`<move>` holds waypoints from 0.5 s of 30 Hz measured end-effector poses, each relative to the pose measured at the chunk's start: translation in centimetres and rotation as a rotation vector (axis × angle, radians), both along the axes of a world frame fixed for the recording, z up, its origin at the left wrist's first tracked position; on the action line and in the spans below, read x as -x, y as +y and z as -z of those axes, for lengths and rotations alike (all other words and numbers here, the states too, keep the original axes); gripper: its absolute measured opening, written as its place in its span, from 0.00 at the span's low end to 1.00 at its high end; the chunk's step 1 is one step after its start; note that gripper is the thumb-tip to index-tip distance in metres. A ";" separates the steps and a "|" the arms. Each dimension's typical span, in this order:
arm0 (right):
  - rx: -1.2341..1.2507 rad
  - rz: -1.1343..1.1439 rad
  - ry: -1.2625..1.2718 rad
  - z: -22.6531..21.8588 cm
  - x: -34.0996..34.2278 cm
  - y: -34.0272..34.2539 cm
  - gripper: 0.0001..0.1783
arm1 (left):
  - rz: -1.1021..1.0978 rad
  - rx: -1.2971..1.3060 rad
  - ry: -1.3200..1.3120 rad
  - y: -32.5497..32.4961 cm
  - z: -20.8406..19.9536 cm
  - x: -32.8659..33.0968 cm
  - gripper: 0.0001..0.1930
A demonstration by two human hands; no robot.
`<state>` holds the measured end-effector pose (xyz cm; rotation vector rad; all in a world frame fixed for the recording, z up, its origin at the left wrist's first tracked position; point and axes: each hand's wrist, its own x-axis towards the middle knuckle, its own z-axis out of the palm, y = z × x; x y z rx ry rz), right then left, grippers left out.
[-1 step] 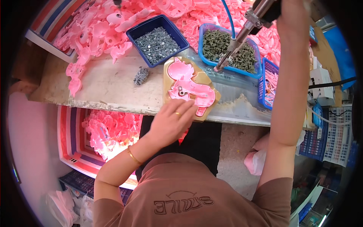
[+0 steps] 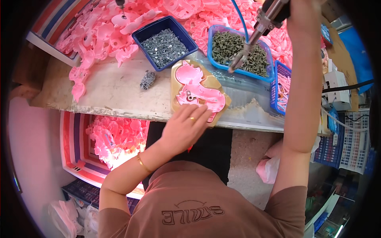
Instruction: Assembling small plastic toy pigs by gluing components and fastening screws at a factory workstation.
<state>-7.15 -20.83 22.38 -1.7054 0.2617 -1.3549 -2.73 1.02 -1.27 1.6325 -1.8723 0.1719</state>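
Observation:
My left hand (image 2: 184,129) lies with its fingers stretched out over the near edge of a pink plastic toy shell (image 2: 202,93). That shell sits in a tan holder (image 2: 176,91) at the bench's front edge, and a small metal part (image 2: 189,95) shows inside it. At the upper right, my right hand (image 2: 304,14), partly cut off by the picture's rim, grips a power screwdriver (image 2: 262,27). Its tip slants down over the near rim of a light-blue tub (image 2: 242,74) holding dark greenish small parts (image 2: 226,45).
A navy tray (image 2: 145,49) holds small screws; a clump of screws (image 2: 147,79) lies beside it. Pink shells (image 2: 103,33) heap along the back. A blue basket (image 2: 274,93) with pink-and-white strips stands right. A striped box (image 2: 77,135) of pink pieces is below the bench.
The screwdriver tip has moved slightly up and to the right. My left fingers have shifted a little toward the right on the shell. The toy shell and holder have barely moved.

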 end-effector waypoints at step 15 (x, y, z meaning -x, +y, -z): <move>-0.360 0.163 -0.036 12.4 8.2 -1.8 0.13 | -0.039 -0.062 0.786 -1.2 -4.0 0.0 0.07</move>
